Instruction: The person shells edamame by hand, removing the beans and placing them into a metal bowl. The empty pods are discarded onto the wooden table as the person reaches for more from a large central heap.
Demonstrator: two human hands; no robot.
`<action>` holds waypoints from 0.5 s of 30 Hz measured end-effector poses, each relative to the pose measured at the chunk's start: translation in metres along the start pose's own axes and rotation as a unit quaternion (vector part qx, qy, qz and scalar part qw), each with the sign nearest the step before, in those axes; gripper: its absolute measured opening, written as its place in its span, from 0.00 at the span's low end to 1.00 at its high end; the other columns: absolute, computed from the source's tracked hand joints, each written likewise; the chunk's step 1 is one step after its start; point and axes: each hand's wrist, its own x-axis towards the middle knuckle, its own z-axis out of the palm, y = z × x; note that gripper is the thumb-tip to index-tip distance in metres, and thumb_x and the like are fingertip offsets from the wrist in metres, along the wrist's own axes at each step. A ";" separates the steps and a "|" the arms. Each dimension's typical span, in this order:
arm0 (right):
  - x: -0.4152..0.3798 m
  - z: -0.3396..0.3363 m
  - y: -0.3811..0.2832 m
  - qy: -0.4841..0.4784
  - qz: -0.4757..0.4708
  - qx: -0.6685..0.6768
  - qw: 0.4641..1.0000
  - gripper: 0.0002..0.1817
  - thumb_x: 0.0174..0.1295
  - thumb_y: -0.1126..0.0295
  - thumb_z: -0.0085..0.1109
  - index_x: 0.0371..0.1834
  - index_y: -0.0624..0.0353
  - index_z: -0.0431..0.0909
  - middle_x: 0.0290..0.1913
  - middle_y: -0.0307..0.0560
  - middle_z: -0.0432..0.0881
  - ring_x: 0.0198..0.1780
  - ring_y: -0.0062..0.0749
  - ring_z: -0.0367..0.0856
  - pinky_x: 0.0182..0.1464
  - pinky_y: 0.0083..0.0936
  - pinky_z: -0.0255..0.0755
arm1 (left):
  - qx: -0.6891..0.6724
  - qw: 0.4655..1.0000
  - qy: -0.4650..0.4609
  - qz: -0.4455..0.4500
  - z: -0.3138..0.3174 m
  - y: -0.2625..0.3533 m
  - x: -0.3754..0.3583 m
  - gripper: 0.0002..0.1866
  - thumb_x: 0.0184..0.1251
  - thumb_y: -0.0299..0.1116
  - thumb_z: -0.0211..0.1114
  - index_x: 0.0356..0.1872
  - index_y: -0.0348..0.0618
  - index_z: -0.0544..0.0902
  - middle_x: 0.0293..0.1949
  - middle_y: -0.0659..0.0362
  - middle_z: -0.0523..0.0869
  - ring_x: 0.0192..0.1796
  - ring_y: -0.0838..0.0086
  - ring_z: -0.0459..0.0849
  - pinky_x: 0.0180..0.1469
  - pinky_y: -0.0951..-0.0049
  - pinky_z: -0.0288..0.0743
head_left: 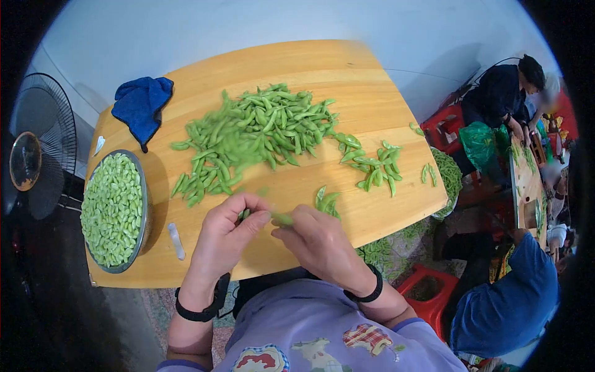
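Close together above the near edge of the wooden table, my two hands are at work on green bean pods. My left hand [232, 226] is curled, thumb against the fingers, with a bit of green showing inside its grip. Between the thumb and fingers of my right hand [319, 239] is a blurred green bean pod [282, 219]. A large pile of whole bean pods [266, 124] lies beyond my hands. Left of them stands a round metal bowl [147, 201] heaped with shelled green beans [113, 208]. A few flattened pods [327, 200] lie just past my right hand.
A blue cloth [142, 106] lies at the far left corner. More pods [378, 167] are spread to the right. A fan [31, 149] stands left of the table. Red stools [427, 297], a tub of pods [447, 180] and other people [505, 297] are at right.
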 end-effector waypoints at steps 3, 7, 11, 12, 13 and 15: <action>-0.011 -0.007 0.003 -0.026 0.056 0.026 0.998 0.12 0.53 0.70 0.59 0.36 0.66 0.71 0.28 0.54 0.73 0.29 0.46 0.75 0.29 0.33 0.69 | -0.124 0.989 0.009 -0.076 0.004 0.000 -0.001 0.05 0.56 0.24 0.61 0.33 0.37 0.77 0.24 0.64 0.76 0.26 0.81 0.72 0.29 0.82 0.65; -0.021 -0.032 0.020 0.036 0.223 0.233 0.946 0.12 0.56 0.74 0.57 0.43 0.65 0.72 0.26 0.44 0.75 0.23 0.22 0.73 0.26 0.18 0.68 | 0.129 0.986 0.003 0.101 0.000 -0.005 0.003 0.03 0.57 0.26 0.61 0.30 0.38 0.77 0.24 0.68 0.75 0.26 0.86 0.70 0.29 0.86 0.64; -0.019 -0.034 0.004 0.001 0.167 0.206 0.964 0.12 0.56 0.73 0.57 0.42 0.65 0.71 0.26 0.45 0.74 0.23 0.25 0.74 0.25 0.21 0.68 | 0.082 0.995 -0.007 0.054 0.017 0.000 0.003 0.03 0.58 0.27 0.61 0.29 0.38 0.77 0.24 0.69 0.75 0.26 0.87 0.70 0.29 0.88 0.62; -0.020 -0.030 0.005 0.004 0.168 0.204 0.965 0.12 0.56 0.73 0.57 0.42 0.65 0.71 0.26 0.45 0.74 0.23 0.25 0.74 0.25 0.21 0.68 | -0.027 0.999 0.018 0.003 0.023 0.000 0.003 0.03 0.58 0.26 0.62 0.29 0.38 0.77 0.24 0.68 0.75 0.26 0.86 0.70 0.28 0.87 0.62; -0.022 -0.026 0.008 0.016 0.107 0.129 0.986 0.12 0.56 0.72 0.57 0.41 0.64 0.71 0.27 0.47 0.74 0.25 0.30 0.74 0.27 0.24 0.68 | -0.137 0.988 0.044 -0.049 0.028 0.000 0.003 0.03 0.58 0.26 0.62 0.29 0.37 0.78 0.23 0.67 0.75 0.25 0.85 0.71 0.28 0.87 0.62; -0.024 -0.017 0.005 0.009 0.066 0.078 0.995 0.12 0.55 0.69 0.58 0.39 0.63 0.71 0.27 0.53 0.74 0.30 0.44 0.75 0.31 0.31 0.68 | -0.262 0.961 0.035 -0.083 0.037 -0.003 0.004 0.03 0.58 0.26 0.61 0.29 0.38 0.78 0.23 0.67 0.75 0.25 0.86 0.69 0.28 0.87 0.61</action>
